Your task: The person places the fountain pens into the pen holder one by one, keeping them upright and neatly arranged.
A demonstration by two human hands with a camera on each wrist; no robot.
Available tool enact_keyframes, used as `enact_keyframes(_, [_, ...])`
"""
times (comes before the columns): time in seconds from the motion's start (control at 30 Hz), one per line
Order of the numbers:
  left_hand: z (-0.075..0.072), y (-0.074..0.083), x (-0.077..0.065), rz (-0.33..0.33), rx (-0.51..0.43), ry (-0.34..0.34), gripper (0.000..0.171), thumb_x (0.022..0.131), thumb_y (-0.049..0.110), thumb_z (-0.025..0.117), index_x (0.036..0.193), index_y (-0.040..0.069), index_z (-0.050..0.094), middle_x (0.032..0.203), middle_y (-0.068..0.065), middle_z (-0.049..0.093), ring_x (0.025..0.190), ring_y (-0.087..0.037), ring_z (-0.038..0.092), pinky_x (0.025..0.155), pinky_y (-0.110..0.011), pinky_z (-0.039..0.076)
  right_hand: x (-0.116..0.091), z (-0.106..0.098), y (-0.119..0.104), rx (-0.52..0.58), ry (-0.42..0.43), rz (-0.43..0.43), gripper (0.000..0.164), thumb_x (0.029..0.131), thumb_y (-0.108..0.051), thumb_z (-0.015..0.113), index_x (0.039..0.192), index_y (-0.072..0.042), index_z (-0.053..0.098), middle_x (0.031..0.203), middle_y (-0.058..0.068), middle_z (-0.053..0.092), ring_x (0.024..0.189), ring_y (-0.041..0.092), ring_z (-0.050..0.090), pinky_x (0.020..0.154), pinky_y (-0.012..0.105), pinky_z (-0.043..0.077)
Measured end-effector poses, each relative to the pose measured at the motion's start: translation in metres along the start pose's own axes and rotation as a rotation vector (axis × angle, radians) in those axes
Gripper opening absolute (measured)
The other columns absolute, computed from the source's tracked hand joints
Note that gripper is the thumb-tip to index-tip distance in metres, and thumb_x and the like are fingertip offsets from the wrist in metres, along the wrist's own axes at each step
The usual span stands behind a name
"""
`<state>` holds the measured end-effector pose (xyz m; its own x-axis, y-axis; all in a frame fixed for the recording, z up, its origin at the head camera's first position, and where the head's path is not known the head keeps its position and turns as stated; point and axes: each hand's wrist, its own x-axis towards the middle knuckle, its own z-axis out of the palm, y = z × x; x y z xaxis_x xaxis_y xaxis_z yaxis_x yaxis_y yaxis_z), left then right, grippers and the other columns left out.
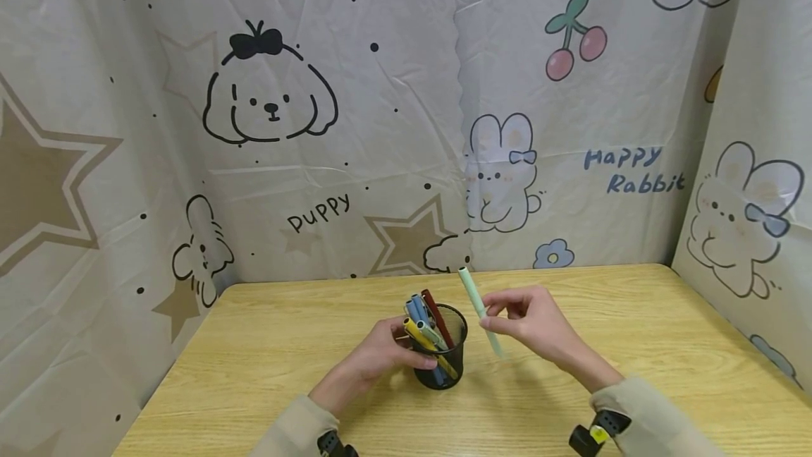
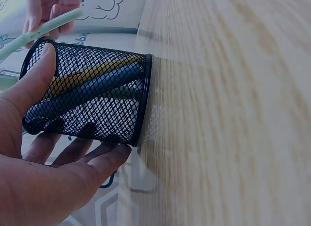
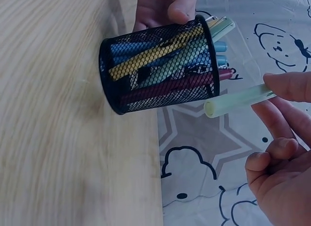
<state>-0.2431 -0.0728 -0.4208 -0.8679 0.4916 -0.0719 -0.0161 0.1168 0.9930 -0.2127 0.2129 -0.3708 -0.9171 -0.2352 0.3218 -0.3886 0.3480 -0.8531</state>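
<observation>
A black mesh pen holder stands upright on the table, with my left hand gripping its left side, thumb at the front and fingers behind. Inside lean several pens: a yellow pen, blue pens, a dark red pen and a pale green pen. To the right of the holder, my right hand pinches another pale green pen between thumb and fingers. That pen is tilted in the air, apart from the tabletop, its lower end close to the holder's rim in the right wrist view.
The light wood table extends around both hands. Behind it and at both sides hangs a pale printed cloth with cartoon animals and stars. Dark straps with small devices sit on the wrists over beige sleeves.
</observation>
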Motion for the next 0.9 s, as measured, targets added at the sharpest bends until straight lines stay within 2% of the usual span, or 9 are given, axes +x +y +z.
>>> enact_keyframes(0.5, [0.0,-0.001,0.001,0.006,0.001,-0.01,0.059,0.08,0.002,0.091,0.135,0.006,0.069,0.125,-0.005,0.072,0.12,-0.027,0.064,0.111,-0.05,0.046,0.013,0.009,-0.015,0.032,0.022,-0.039,0.022,0.087,-0.007,0.084,0.107,0.0,0.081,0.086,0.007,0.075,0.054,0.008,0.036,0.05,0.022,0.029])
enact_keyframes(0.9, [0.0,-0.001,0.002,-0.002,-0.01,-0.002,0.058,0.08,0.002,0.092,0.133,0.008,0.07,0.124,-0.006,0.072,0.12,-0.028,0.064,0.112,-0.051,0.045,0.024,0.013,-0.023,0.053,0.048,-0.108,0.024,0.088,-0.006,0.084,0.11,0.001,0.081,0.086,0.008,0.076,0.05,0.007,0.034,0.047,0.021,0.027])
